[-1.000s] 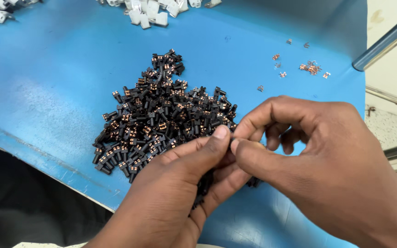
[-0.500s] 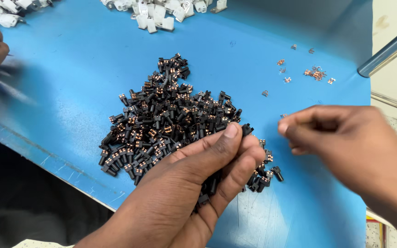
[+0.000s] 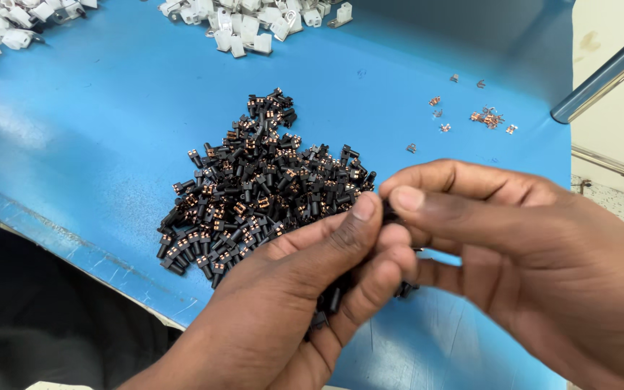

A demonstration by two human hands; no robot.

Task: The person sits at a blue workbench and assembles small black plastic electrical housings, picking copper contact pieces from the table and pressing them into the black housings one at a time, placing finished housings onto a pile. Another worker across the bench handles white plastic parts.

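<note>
Back from where it hovered apart half a second ago, the right hand [image 3: 536,267] has closed in on the left hand [image 3: 305,289] again, thumb tips nearly touching. Pinched between the fingertips [image 3: 364,209] of both hands is a small black part [image 3: 390,214], mostly hidden, so its exact shape cannot be told. The left hand is also curled around a clutch of the same black pieces [image 3: 330,300], a few poking out between its lower fingers; both hands are grasping, neither slack.

Just beyond the fingertips, up and to the left of them, lies the heap of black copper-wound components [image 3: 254,191] on the blue work surface [image 3: 95,144]. Farther out past the right hand's knuckles sits a scatter of tiny copper clips [image 3: 487,117]; well beyond the heap, along the far edge, are white plastic housings [image 3: 250,25].

The risk, as I judge it, is the loose handful — pieces showing between the left fingers could slip out while attention stays on the pinch — and a part this small could twist or drop if the thumbs shift.
</note>
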